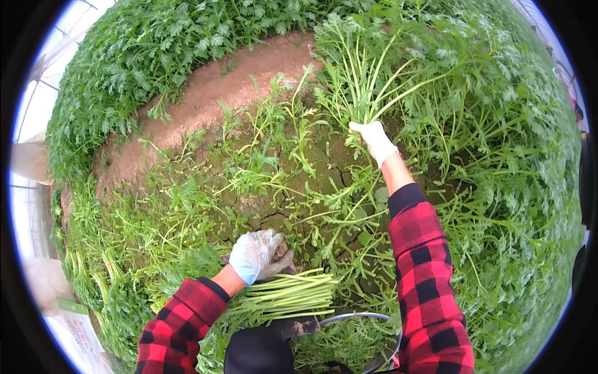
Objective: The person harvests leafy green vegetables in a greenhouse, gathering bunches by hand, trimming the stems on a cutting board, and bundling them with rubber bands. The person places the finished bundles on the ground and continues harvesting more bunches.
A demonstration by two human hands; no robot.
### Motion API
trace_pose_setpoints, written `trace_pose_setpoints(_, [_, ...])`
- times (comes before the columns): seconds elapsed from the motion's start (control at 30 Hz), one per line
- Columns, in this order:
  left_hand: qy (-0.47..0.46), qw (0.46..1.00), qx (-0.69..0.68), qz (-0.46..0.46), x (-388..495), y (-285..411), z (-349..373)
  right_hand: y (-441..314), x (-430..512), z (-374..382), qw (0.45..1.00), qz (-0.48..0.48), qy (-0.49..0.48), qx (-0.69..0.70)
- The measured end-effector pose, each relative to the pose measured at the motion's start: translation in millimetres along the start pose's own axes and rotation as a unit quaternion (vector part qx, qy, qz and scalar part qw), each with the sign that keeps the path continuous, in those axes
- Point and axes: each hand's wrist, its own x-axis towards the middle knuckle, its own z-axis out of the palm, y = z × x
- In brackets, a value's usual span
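My right hand (373, 140), in a white glove, is closed around the stems of a leafy green bunch (369, 79), whose leaves spread away from me. At the lower middle, my left hand (261, 256), gloved too, has its fingers curled near the end of a dark board; whether it grips anything is hidden. Just below it lies a pile of cut green stems (294, 294), their cut ends pointing right and their leaves left.
Dense leafy plants (504, 163) stand along the right, with another row (135, 61) at the upper left beyond a bare soil strip (224, 79). Tied bunches (110, 264) lie at the lower left. A round tub (345, 341) holding greens stands near my body.
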Motion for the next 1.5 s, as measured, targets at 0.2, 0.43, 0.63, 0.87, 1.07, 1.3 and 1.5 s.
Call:
trace_pose_setpoints(0.2, [0.005,0.999,0.041,-0.006,-2,1,5,-96,-108,-43,0.993,0.074,-0.074,0.059])
trace_pose_setpoints(0.43, [0.049,0.998,0.034,0.021,-9,-4,14,-178,-295,-99,0.991,0.052,-0.101,0.066])
trace_pose_setpoints(0.63, [-0.088,0.974,0.21,-0.005,-7,26,-26,-213,-489,-109,0.988,0.113,-0.049,0.088])
trace_pose_setpoints(0.87, [0.277,0.959,-0.033,0.04,-167,129,-155,-215,-671,-92,0.989,0.117,-0.002,0.094])
trace_pose_setpoints(1.07, [-0.223,0.68,-0.696,0.058,-253,257,-75,-200,-750,-82,1.0,0.0,0.014,-0.014])
trace_pose_setpoints(1.3, [-0.266,0.329,-0.903,0.08,-232,309,16,-139,-792,-43,0.685,-0.019,0.139,-0.715])
trace_pose_setpoints(1.5, [-0.135,0.371,-0.919,-0.007,-222,329,5,-100,-781,-4,0.652,-0.013,0.287,-0.702])
